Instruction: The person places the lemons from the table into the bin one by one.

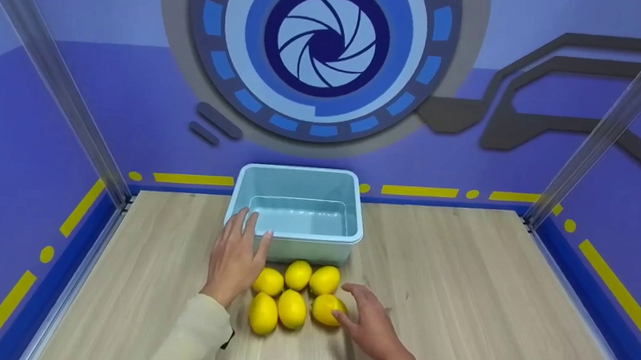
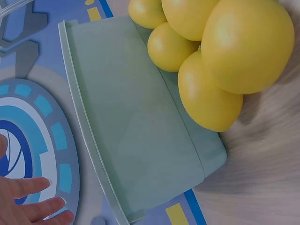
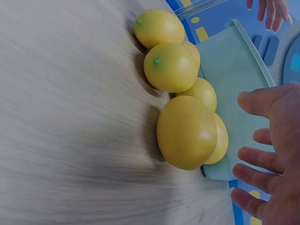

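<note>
Several yellow lemons lie in two rows on the wooden table, just in front of a pale blue plastic bin (image 1: 298, 248). My left hand (image 1: 234, 262) hovers by the bin's front left corner, fingers extended and holding nothing. It overlaps the edge of the back left lemon (image 1: 269, 282) in the head view. To the right of the front right lemon (image 1: 327, 310) is my right hand (image 1: 373, 326), its thumb and fingers spread apart. The right wrist view shows a gap between those fingers (image 3: 255, 180) and the nearest lemon (image 3: 186, 133). Inside, the bin shows only its bare floor.
The bin stands near the back of the wooden table (image 1: 460, 288), close to a blue and purple printed wall (image 1: 431, 160). Clear upright posts (image 1: 605, 119) rise at both back corners. Side panels border the table left and right.
</note>
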